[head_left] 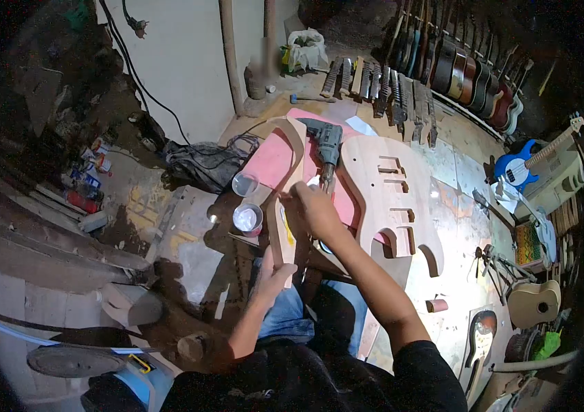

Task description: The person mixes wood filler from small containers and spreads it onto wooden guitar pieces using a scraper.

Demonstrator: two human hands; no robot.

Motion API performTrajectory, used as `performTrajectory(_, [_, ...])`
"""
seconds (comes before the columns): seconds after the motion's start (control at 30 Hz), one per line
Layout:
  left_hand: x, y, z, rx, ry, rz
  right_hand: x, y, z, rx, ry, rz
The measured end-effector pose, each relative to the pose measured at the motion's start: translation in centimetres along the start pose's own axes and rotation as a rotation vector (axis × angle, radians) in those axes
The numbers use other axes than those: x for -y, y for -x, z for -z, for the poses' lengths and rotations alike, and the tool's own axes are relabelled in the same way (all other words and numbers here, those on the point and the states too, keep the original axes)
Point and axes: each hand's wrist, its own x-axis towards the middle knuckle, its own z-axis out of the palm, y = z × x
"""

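A pale wooden piece [277,237] with a curved upper end stands on edge over my lap, with a yellow mark on its side. My left hand [275,280] is closed around its lower end. My right hand [316,209] has its fingers curled in against the wood's middle; anything between the fingertips is hidden. Just beyond that hand lies a dark power drill [330,145]. To the right is an unfinished electric guitar body [385,199] with several routed cavities, lying flat. Two clear plastic cups, a farther one [244,183] and a nearer one [247,218], sit left of the wood.
Pink sheeting [268,159] lies under the drill. Several guitar necks [381,89] line the far side, with a row of guitars [470,75] behind. A blue electric guitar [515,167] leans at right. A small reddish-brown roll [436,305] lies near my right arm.
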Motion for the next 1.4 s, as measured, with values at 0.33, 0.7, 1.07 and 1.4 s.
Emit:
performTrajectory(0.33, [-1.0, 0.8, -0.9, 0.059, 0.126, 0.068, 1.9, 7.2, 3.1, 0.065, -0.361, -0.19])
performTrajectory(0.7, [-2.5, 1.9, -1.6, 0.047, 0.147, 0.104, 4.5, 10.0, 3.1, 0.02, -0.05, 0.035])
performTrajectory(1.07, [-5.8, 5.6, -2.5, 0.092, 0.2, -0.052, 4.9, 6.4, 6.8, -0.323, -0.045, 0.055])
performTrajectory(1.4, [-5.5, 2.4, -1.0, 0.025, 0.142, -0.067, 7.5, 7.6, 5.9, -0.098, -0.604, -0.212])
